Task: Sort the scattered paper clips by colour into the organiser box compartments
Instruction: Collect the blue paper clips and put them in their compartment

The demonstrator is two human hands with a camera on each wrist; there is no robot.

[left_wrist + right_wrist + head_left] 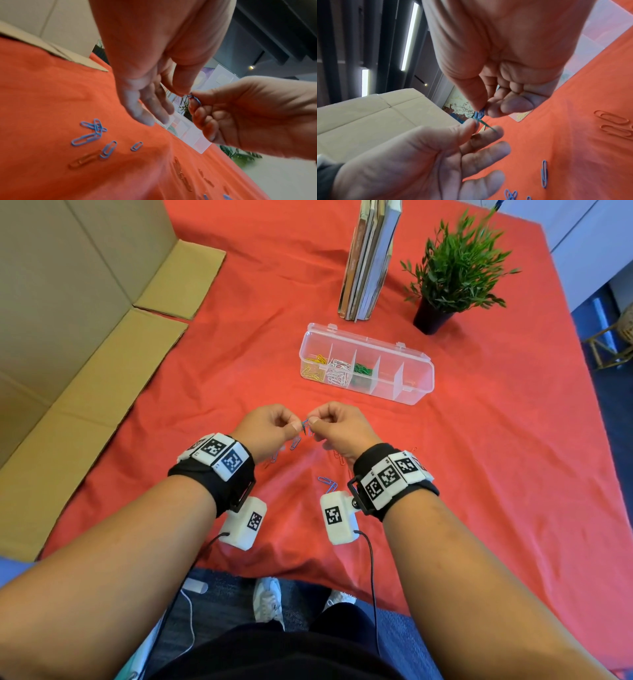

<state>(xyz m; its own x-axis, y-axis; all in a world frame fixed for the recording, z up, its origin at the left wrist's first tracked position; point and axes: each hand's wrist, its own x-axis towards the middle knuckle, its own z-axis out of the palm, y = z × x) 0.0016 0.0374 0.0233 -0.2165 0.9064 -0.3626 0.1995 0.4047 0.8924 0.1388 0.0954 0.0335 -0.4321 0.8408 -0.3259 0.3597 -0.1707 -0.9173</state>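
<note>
Am holding blue clips between both hands: right hand pinching them thumb to forefinger, left hand pinching at other end. Clips possibly interlinked; views too blurred to confirm. Long axis running fingertip to fingertip. Organiser box lying beyond fingers, right hand nearer. Am noting empty compartments at box's right end. No readable writing; wristbands carrying coded markers only.
</note>
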